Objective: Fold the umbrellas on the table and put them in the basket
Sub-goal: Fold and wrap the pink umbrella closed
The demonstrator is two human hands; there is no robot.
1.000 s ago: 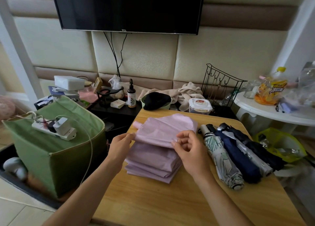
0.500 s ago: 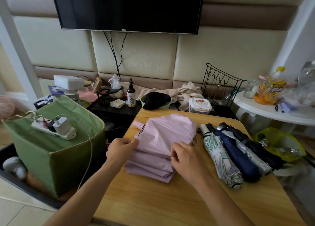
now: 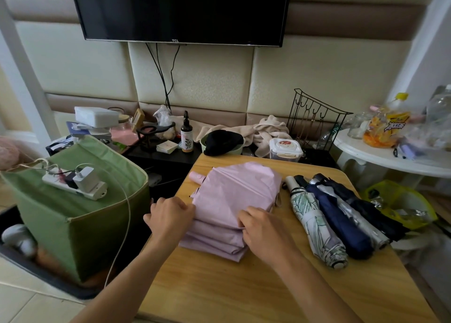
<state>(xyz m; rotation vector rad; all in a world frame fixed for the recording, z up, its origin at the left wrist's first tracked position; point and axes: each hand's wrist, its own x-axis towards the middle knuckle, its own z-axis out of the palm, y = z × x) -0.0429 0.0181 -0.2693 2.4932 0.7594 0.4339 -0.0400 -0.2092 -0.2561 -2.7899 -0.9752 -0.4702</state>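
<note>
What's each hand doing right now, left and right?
Left hand: fingers curled, gripping the left edge of the pink umbrella.
Right hand: fingers curled, pinching the same umbrella's folded canopy.

The umbrella (image 3: pixel 234 200) under my hands at the centre of the frame is plain pale pink, on my light wooden table (image 3: pixel 244 293). To its right lie a white umbrella with green leaf print (image 3: pixel 317 227), a navy one (image 3: pixel 341 227) and a black one (image 3: pixel 371 215). At left, my basket (image 3: pixel 80 227) is olive green with cream trim
</note>
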